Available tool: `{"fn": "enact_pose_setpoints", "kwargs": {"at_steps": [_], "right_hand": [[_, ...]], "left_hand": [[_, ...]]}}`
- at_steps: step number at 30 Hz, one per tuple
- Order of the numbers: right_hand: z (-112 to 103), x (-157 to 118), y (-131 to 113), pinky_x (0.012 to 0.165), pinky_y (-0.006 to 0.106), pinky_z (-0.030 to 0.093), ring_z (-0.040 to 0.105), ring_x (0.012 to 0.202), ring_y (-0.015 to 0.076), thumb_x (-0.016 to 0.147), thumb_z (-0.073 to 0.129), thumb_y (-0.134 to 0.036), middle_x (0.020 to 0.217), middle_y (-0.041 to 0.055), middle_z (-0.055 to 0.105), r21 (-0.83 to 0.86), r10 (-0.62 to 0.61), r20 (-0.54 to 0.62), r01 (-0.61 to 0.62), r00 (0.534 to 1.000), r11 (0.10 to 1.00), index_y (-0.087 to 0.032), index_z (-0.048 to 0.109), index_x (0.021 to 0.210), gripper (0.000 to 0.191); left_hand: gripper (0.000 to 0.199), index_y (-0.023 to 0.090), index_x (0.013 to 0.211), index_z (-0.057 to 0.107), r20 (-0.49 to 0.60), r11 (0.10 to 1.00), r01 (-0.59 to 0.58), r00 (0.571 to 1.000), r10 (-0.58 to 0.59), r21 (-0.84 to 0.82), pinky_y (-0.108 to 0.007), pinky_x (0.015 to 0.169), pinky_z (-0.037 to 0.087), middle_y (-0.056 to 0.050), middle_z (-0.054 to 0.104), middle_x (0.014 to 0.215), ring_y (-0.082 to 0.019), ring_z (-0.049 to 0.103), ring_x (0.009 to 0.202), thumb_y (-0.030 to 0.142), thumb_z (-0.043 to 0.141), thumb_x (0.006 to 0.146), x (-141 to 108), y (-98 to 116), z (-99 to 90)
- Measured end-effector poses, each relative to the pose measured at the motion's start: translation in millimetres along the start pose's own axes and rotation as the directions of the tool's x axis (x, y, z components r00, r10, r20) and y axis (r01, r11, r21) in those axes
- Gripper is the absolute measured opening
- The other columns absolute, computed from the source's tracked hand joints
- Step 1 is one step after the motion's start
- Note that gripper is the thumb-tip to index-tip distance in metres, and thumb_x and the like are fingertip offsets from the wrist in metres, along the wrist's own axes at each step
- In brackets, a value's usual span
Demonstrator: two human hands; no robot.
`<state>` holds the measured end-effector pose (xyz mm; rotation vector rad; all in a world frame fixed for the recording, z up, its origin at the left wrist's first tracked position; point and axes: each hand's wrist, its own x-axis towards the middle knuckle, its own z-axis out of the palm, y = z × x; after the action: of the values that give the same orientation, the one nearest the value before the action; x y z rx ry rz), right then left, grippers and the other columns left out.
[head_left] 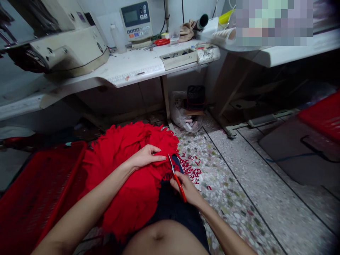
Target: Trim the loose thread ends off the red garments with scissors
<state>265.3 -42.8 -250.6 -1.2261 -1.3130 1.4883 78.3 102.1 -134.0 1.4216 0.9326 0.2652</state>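
Note:
A large heap of red fabric pieces [132, 191] with ragged, fringed edges lies across my lap. My left hand [148, 156] rests over the heap, pinching an edge of the red fabric between thumb and fingers. In my right hand [186, 187] is a pair of scissors [181, 187] with orange-red handles. Their blades point up and away from me, with the tip close beside the fabric edge at my left fingertips. Part of the handles is hidden by the fingers.
Red snippets [192, 170] litter the speckled floor [231, 191]. A red plastic basket [61, 184] stands at left. Ahead is a white sewing table [140, 67] with a sewing machine [71, 42] and control panel [136, 23]. Beneath sits a clear bag [183, 118]; a grey bin [292, 152] stands right.

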Motion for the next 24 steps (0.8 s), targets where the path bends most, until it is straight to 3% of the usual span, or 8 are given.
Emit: {"fn": "enact_pose_setpoints", "kwargs": {"at_steps": [3,8,13,16,19,22,24], "right_hand": [[-1,0,-10,0.054,0.023,0.036,0.048,0.059,0.0127,0.096,0.057,-0.059,0.066,-0.0049,0.048,-0.072,-0.05,0.018,0.051,0.999,0.996,-0.021,0.047,0.078,0.043],[0,10,-19,0.055,0.023,0.033,0.043,0.06,0.0121,0.095,0.062,-0.056,0.065,-0.0059,0.045,-0.083,-0.088,-0.007,0.087,0.996,0.993,-0.021,0.045,0.075,0.043],[6,12,-10,0.049,0.022,0.029,0.041,0.052,0.0109,0.088,0.071,-0.055,0.058,-0.0072,0.042,-0.022,-0.042,-0.068,0.041,0.997,0.999,-0.022,0.043,0.07,0.047],[12,4,1,0.045,0.022,0.027,0.039,0.047,0.0098,0.082,0.078,-0.054,0.054,-0.008,0.041,0.056,0.0,-0.119,0.007,0.993,0.998,-0.022,0.042,0.066,0.05],[16,-6,13,0.043,0.021,0.03,0.041,0.044,0.0094,0.078,0.081,-0.054,0.053,-0.0083,0.043,0.164,0.042,-0.166,-0.015,0.985,0.986,-0.022,0.045,0.067,0.049],[11,-9,19,0.04,0.021,0.03,0.043,0.04,0.0101,0.075,0.083,-0.056,0.049,-0.0084,0.046,0.228,0.117,-0.258,-0.057,0.959,0.972,-0.022,0.047,0.067,0.05],[5,-4,16,0.039,0.022,0.03,0.044,0.038,0.0109,0.073,0.085,-0.056,0.046,-0.0075,0.049,0.234,0.138,-0.315,-0.064,0.939,0.97,-0.022,0.049,0.066,0.049]], "left_hand": [[0.036,0.009,0.077,0.074,0.069,0.998,-0.018,0.997,0.013,0.06,-0.021,0.057,0.031,0.003,0.057,0.063,-0.009,0.044,0.058,0.045,0.079,0.079,1,0,0.0],[0.035,0.01,0.093,0.079,0.19,0.994,-0.021,0.982,0.0,0.111,-0.022,0.064,0.038,-0.001,0.067,0.075,-0.011,0.051,0.065,0.043,0.076,0.082,2,-1,-0.4],[0.036,0.011,0.094,0.079,0.192,0.985,-0.02,0.981,-0.013,0.172,-0.022,0.064,0.04,-0.001,0.069,0.077,-0.013,0.054,0.066,0.045,0.075,0.082,2,-3,-0.4],[0.036,0.01,0.092,0.078,0.208,0.962,-0.085,0.978,0.03,0.261,-0.022,0.062,0.039,-0.001,0.066,0.074,-0.012,0.052,0.064,0.045,0.071,0.086,-3,2,-0.9],[0.031,0.012,0.095,0.08,0.358,0.917,-0.206,0.93,0.076,0.341,-0.021,0.061,0.039,-0.001,0.066,0.073,-0.011,0.051,0.064,0.041,0.073,0.086,-18,13,-5.5],[0.029,0.015,0.098,0.082,0.501,0.908,-0.237,0.865,0.035,0.346,-0.021,0.063,0.042,-0.004,0.07,0.077,-0.012,0.054,0.066,0.038,0.078,0.082,-37,22,-13.8],[0.028,0.015,0.098,0.082,0.473,0.926,-0.189,0.881,0.014,0.325,-0.021,0.065,0.045,-0.006,0.072,0.079,-0.013,0.058,0.068,0.038,0.077,0.083,-47,24,-18.4]]}}
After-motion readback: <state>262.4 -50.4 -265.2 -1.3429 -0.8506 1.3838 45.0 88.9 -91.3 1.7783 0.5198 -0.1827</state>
